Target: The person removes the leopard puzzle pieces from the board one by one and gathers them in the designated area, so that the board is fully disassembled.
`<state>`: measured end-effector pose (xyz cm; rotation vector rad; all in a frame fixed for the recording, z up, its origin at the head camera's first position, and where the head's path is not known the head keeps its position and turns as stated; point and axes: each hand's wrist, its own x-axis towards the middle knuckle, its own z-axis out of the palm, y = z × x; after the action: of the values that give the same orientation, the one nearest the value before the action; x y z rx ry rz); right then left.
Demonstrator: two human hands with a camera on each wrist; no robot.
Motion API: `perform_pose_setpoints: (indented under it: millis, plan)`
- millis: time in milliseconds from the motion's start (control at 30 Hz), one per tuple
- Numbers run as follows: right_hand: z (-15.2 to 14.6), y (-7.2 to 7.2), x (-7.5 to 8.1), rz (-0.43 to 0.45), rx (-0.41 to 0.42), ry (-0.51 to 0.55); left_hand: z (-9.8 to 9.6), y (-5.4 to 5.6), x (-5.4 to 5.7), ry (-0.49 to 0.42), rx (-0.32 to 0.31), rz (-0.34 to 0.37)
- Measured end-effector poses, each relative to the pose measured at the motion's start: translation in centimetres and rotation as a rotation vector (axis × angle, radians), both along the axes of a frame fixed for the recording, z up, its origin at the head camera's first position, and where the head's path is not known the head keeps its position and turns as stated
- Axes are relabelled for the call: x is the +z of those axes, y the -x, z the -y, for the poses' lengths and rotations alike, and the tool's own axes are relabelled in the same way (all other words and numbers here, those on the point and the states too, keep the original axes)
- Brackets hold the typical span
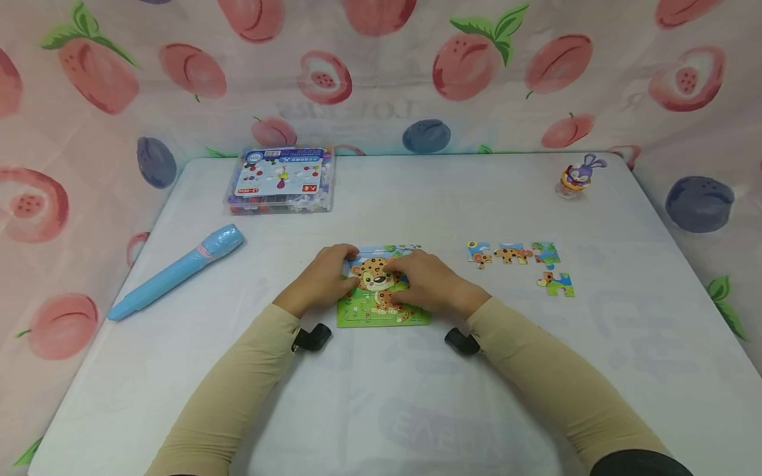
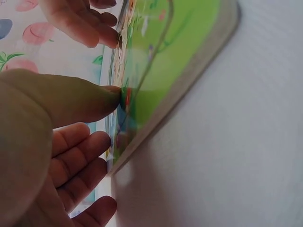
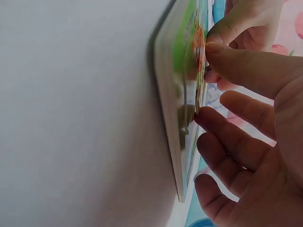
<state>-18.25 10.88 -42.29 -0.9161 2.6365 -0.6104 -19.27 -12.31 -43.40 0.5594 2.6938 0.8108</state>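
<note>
A puzzle board (image 1: pixel 357 316) with a cartoon leopard on blue and green lies flat on the white table. My left hand (image 1: pixel 321 276) holds its left side, thumb on the face and fingertips along the edge; in the left wrist view that thumb (image 2: pixel 90 97) touches the green part. My right hand (image 1: pixel 437 284) has thumb and fingers spread on the board's right half. Up close in the right wrist view, a fingertip (image 3: pixel 206 113) meets the slightly raised edge of a puzzle piece, with the thumb farther up; the hand covers most of that piece.
Several loose puzzle pieces (image 1: pixel 513 253) lie right of the board. A clear box (image 1: pixel 280 201) with a printed label stands at the back left, a light-blue baton-shaped thing (image 1: pixel 178 274) in front of it. A small rabbit figure (image 1: pixel 577 175) stands at the back right.
</note>
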Motion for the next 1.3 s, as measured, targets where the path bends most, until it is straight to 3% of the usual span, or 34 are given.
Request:
perform_pose_setpoints:
  millis: [700, 1100, 1300]
  plan:
    - [0.71, -0.09, -0.07, 0.06, -0.022, 0.019, -0.19, 0.25, -0.06, 0.014, -0.002, -0.005]
    - [0.85, -0.1, -0.11, -0.025, -0.015, -0.015, -0.2, 0.12, 0.21, 0.026, -0.002, -0.001]
    - [0.42, -0.09, 0.0, -0.024, -0.022, 0.046, -0.18, 0.02, 0.22, 0.03, 0.009, 0.01]
